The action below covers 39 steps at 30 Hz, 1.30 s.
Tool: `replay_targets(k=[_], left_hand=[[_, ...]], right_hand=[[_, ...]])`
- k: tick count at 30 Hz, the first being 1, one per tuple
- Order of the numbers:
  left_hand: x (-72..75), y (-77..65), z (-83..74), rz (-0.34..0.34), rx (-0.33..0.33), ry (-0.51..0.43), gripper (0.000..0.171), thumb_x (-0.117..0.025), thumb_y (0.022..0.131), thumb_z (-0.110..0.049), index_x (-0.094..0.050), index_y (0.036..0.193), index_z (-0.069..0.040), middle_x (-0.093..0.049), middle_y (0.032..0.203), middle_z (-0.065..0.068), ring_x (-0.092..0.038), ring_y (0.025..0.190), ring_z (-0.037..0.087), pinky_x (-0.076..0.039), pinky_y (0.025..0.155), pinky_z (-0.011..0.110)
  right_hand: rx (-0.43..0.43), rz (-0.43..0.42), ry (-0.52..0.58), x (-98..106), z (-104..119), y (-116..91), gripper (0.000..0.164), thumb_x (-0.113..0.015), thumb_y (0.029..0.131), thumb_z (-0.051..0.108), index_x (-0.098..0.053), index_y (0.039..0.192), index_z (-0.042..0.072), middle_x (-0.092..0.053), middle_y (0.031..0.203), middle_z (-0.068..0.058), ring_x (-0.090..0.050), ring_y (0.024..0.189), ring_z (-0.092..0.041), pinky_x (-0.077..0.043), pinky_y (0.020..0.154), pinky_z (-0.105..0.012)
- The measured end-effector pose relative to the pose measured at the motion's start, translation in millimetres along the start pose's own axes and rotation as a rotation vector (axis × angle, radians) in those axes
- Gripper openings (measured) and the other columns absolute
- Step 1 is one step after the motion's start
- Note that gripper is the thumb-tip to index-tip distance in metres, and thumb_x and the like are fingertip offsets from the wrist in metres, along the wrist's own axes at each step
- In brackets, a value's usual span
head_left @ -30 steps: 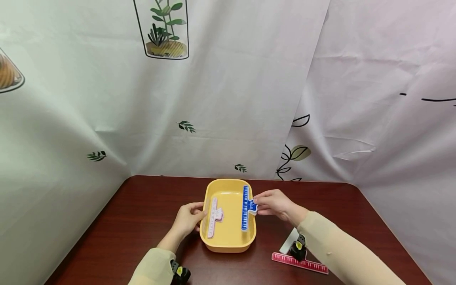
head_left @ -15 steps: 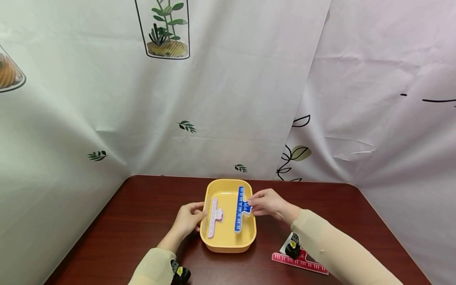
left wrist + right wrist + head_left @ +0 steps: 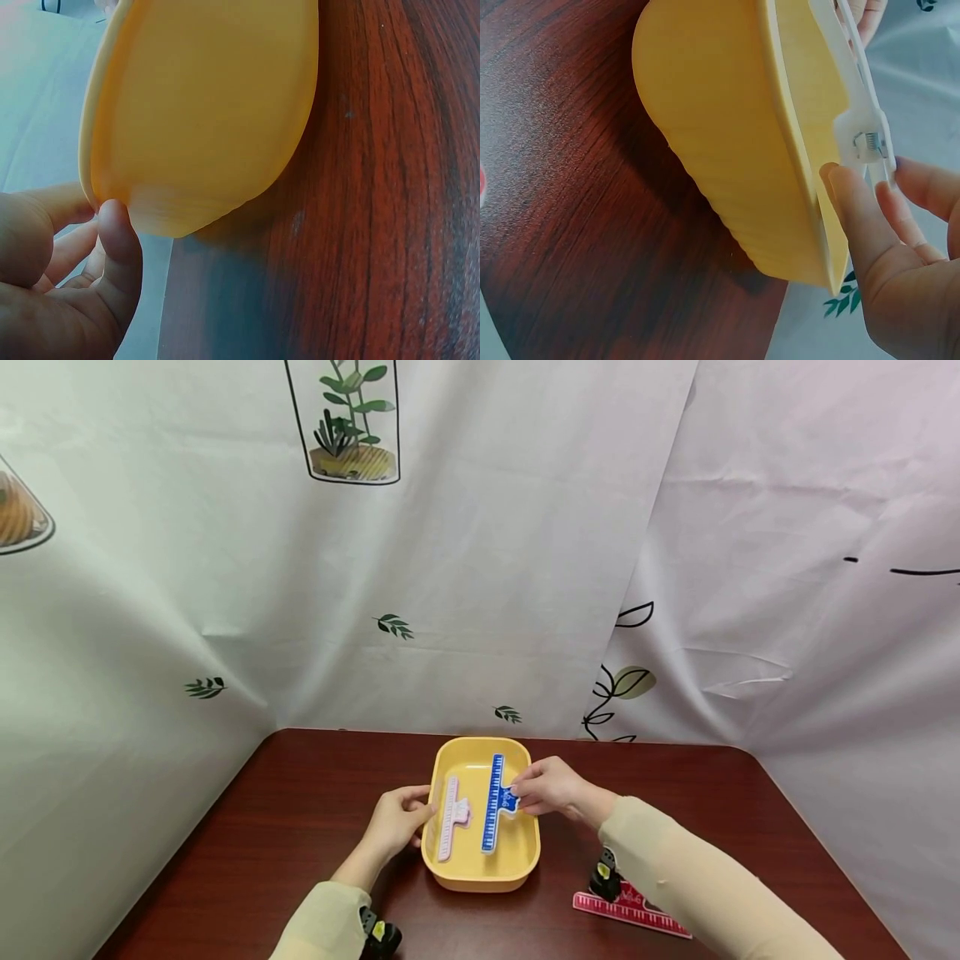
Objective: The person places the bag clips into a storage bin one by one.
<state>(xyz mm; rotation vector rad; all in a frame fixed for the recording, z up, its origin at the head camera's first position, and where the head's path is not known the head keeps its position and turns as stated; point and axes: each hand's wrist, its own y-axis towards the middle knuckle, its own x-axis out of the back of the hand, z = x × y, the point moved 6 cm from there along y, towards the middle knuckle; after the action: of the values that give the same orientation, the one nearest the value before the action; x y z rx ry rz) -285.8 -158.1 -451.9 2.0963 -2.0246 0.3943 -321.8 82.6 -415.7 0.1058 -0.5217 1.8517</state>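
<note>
A yellow plastic tray (image 3: 482,885) stands on the table, and my left hand (image 3: 394,818) pinches its left rim between thumb and fingers. In the left wrist view the thumb (image 3: 118,240) presses the rim from one side. My right hand (image 3: 553,789) pinches the tab of a blue clip (image 3: 492,806) with a piano-key pattern, held over the inside of the tray. From the side, in the right wrist view, the clip's white edge and metal spring (image 3: 870,142) show above the rim. A pale pink clip (image 3: 447,820) of the same shape lies in the tray's left half.
A red piano-key clip (image 3: 632,913) lies on the dark wooden table (image 3: 315,827), right of the tray and partly hidden by my right forearm and its wrist camera (image 3: 605,878). A white patterned curtain (image 3: 480,568) hangs behind the table.
My right hand has carried the blue clip leftward, from the tray's right rim toward its middle. The right forearm now hides the white piece beside the red clip. My left hand stays put.
</note>
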Motion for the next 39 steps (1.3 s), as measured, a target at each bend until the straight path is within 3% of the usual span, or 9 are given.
replay_targets(k=[5, 12, 22, 31, 39], left_hand=[[0.1, 0.2, 0.5, 0.002, 0.005, -0.002, 0.040, -0.064, 0.086, -0.005, -0.058, 0.124, 0.004, -0.062, 0.075, 0.009, -0.054, 0.050, 0.016, -0.050, 0.041, 0.029], [0.1, 0.3, 0.7, 0.004, 0.001, -0.003, 0.040, -0.064, 0.086, -0.005, -0.058, 0.124, 0.004, -0.061, 0.074, 0.010, -0.053, 0.048, 0.016, -0.050, 0.041, 0.029], [-0.2, 0.2, 0.5, 0.002, 0.005, -0.005, 0.040, -0.064, 0.086, -0.005, -0.058, 0.124, 0.004, -0.062, 0.075, 0.010, -0.054, 0.049, 0.015, -0.050, 0.042, 0.029], [-1.3, -0.3, 0.6, 0.008, 0.017, 0.011, 0.041, -0.064, 0.087, -0.006, -0.057, 0.126, 0.004, -0.062, 0.077, 0.011, -0.054, 0.049, 0.016, -0.050, 0.042, 0.027], [-1.1, 0.5, 0.8, 0.003, 0.021, 0.016, 0.041, -0.064, 0.087, -0.006, -0.056, 0.126, 0.004, -0.062, 0.078, 0.011, -0.054, 0.049, 0.016, -0.050, 0.043, 0.027]], right_hand=[[-0.005, -0.005, -0.036, -4, 1, 4, 0.011, -0.068, 0.084, 0.005, -0.069, 0.091, -0.003, -0.070, 0.077, -0.010, -0.067, 0.063, -0.015, -0.059, 0.061, -0.032], [-0.015, 0.005, -0.067, -10, 3, 7, 0.011, -0.067, 0.085, 0.006, -0.069, 0.092, -0.003, -0.070, 0.078, -0.009, -0.067, 0.065, -0.015, -0.059, 0.069, -0.038], [-0.010, 0.016, -0.132, -21, 6, 8, 0.012, -0.068, 0.084, 0.008, -0.068, 0.092, -0.001, -0.069, 0.080, -0.009, -0.065, 0.065, -0.015, -0.059, 0.069, -0.036], [0.007, 0.015, -0.174, -28, 9, 10, 0.009, -0.068, 0.084, 0.005, -0.069, 0.088, -0.002, -0.070, 0.076, -0.010, -0.070, 0.071, -0.024, -0.059, 0.068, -0.039], [-0.003, -0.009, -0.224, -33, 11, 11, 0.007, -0.069, 0.083, 0.005, -0.069, 0.085, -0.002, -0.069, 0.075, -0.009, -0.068, 0.069, -0.021, -0.059, 0.067, -0.036]])
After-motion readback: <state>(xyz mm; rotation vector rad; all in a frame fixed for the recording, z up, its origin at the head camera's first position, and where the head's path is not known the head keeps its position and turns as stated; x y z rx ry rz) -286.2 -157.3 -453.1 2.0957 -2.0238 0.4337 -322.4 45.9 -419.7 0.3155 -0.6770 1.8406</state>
